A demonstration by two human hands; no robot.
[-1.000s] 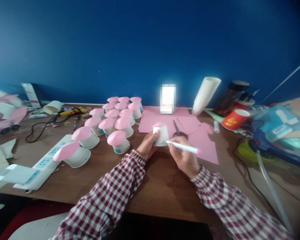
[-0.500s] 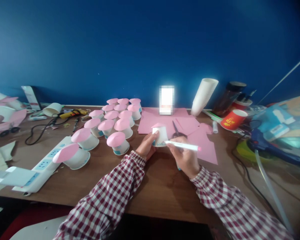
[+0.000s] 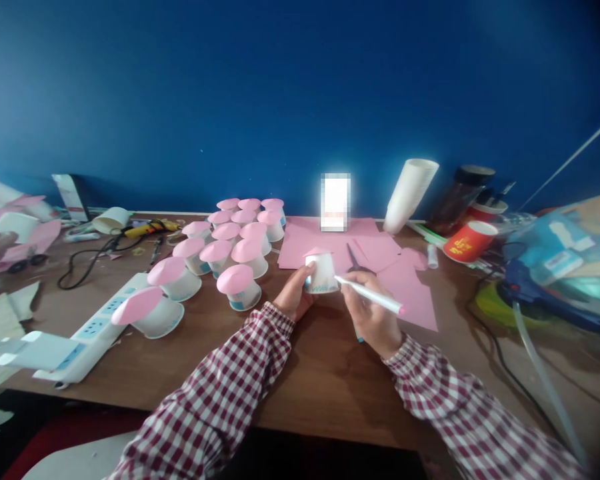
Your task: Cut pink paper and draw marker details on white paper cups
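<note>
My left hand [image 3: 296,292] is closed around the left side of a white paper cup [image 3: 322,270], which stands mouth down with a pink paper top. Blue-green zigzag strokes run along the cup's lower part. My right hand [image 3: 373,310] grips a white marker [image 3: 373,293] with a pink end; its tip is at the cup's right side, though I cannot tell if it touches. A teal-tipped thing [image 3: 360,339], mostly hidden, pokes out below my right hand. Scissors [image 3: 353,257] lie behind that hand on pink paper sheets [image 3: 300,243].
Several upturned cups with pink paper tops [image 3: 235,280] stand to the left, near a white power strip [image 3: 93,333]. A stack of paper cups [image 3: 410,193], a red cup [image 3: 470,240] and a blue glue gun [image 3: 530,287] with its cable are on the right.
The marker now slants down more toward its pink end, and its tip sits slightly farther right on the cup. The whole view has shifted a little. Both hands keep their hold.
</note>
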